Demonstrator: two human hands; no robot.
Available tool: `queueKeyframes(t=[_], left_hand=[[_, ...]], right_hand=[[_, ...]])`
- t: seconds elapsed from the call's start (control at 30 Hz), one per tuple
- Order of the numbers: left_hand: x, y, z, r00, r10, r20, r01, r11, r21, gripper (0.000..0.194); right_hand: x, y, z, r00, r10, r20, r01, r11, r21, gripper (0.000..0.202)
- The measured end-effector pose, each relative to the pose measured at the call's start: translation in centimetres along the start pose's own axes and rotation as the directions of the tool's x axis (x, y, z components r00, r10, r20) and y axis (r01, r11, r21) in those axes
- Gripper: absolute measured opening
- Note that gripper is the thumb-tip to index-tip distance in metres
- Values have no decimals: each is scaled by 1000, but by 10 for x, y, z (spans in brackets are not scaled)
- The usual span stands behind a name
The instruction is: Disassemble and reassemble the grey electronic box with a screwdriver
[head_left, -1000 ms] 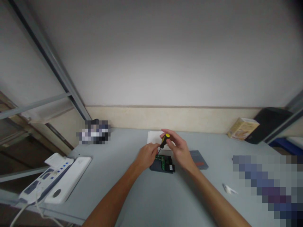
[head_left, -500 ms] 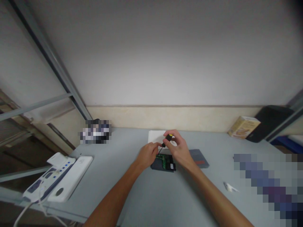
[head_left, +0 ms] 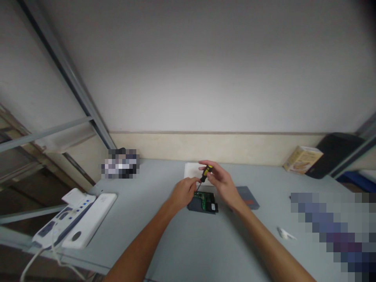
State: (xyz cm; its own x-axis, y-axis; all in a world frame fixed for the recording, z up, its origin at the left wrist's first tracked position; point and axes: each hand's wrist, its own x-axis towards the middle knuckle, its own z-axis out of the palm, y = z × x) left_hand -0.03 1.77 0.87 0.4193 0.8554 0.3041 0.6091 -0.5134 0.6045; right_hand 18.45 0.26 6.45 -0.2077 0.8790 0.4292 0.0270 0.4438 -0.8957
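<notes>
A black and yellow screwdriver leans over a dark device with a green circuit board on the table. Its tip meets the board's upper left part. My right hand holds the handle between thumb and fingers, with some fingers stretched out. At the device's upper left corner, my left hand has its fingers closed round the screwdriver's shaft near the tip. Just right of the device lies a flat grey piece with a reddish strip, partly behind my right wrist. A white sheet lies behind the hands.
On the left of the grey table are a power strip with cables and a white flat box. A yellow box and a black object stand back right. A small white item lies at right.
The fingers of my right hand have loosened and spread around the screwdriver handle, so more of its yellow part shows. My left hand and the device keep their places.
</notes>
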Motion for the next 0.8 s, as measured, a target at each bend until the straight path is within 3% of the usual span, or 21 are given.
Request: queueKeyframes(t=[0.17,0.3,0.5,0.63,0.8], left_hand=[[0,4,-2,1000,-10,16,10,999,-39,33],[0,5,-4,1000,5,14,-4,999,-48,31],[0,5,-4,1000,-7,28,8,999,-50,33],[0,6,-5,999,-23,43,26,998,-62,34],[1,6,-5,999,-24,31,27,995,-91,36]], right_hand=[[0,2,-2,995,-7,-95,-3,994,-106,20],[0,1,-3,1000,2,2,-2,1000,-13,36],[1,1,-2,995,33,-95,-41,996,-84,18],[1,5,-2,998,33,-53,-32,999,3,30],[2,10,-3,989,-2,-150,-10,997,-78,22]])
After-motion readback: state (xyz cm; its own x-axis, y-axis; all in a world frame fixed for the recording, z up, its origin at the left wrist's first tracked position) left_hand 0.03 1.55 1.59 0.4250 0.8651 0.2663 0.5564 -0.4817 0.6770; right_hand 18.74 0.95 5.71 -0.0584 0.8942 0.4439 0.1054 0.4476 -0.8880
